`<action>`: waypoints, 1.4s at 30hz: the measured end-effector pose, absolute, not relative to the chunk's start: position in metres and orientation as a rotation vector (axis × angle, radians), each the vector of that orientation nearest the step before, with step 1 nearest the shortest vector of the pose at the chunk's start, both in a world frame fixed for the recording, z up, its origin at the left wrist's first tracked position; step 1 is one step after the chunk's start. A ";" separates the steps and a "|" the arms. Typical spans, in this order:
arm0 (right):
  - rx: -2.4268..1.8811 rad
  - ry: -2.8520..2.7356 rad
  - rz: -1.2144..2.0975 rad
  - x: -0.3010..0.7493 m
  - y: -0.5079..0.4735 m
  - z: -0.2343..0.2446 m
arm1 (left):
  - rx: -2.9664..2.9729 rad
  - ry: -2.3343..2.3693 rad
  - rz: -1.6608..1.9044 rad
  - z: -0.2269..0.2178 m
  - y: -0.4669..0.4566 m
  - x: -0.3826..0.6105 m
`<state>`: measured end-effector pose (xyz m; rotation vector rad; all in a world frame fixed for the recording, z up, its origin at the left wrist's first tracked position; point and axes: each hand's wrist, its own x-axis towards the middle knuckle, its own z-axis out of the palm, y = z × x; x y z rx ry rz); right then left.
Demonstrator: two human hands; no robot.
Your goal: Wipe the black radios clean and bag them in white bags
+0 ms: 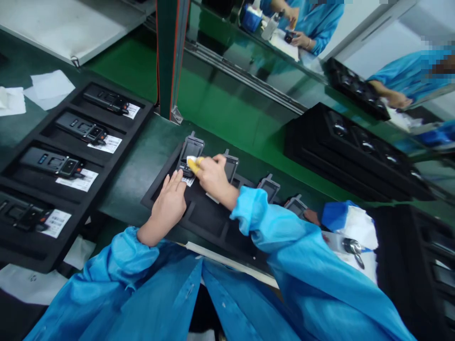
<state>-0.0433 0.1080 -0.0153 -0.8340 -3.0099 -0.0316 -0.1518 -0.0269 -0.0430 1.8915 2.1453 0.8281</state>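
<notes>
A handheld two-way radio (192, 146) with a screen and a stub antenna lies face up at the left end of a black foam tray (204, 221). My right hand (212, 179), with yellow finger covers, pinches a small white wipe (191, 159) against the radio's front. Its fingertips partly hide the keypad. Flat at the radio's lower end rests my left hand (168, 201), fingers stretched out beside a white label (188, 181). To the right, a second radio (232, 166) sits partly behind my right hand, and two more radios lie further along the tray.
At left, another black tray (122, 163) holds several radios, back up, with labels. A blue-and-white packet (348, 220) and a metal-topped bottle (351, 246) stand at right. Stacked black trays (320, 156) lie beyond a green post (166, 61). Co-workers in blue sleeves (320, 28) sit opposite.
</notes>
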 end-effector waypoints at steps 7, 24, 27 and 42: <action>-0.794 -2.728 -0.099 0.017 0.059 0.008 | 1.613 2.186 1.331 -0.048 -0.032 -0.158; -1.342 -2.098 -0.326 0.213 0.038 0.045 | 1.819 2.321 0.891 -0.047 -0.023 -0.157; -1.265 -2.260 -0.139 0.139 0.062 0.049 | 1.837 2.329 0.805 -0.046 -0.022 -0.156; -0.956 -2.884 0.101 -0.074 0.114 0.005 | 1.845 2.292 0.741 -0.046 -0.024 -0.153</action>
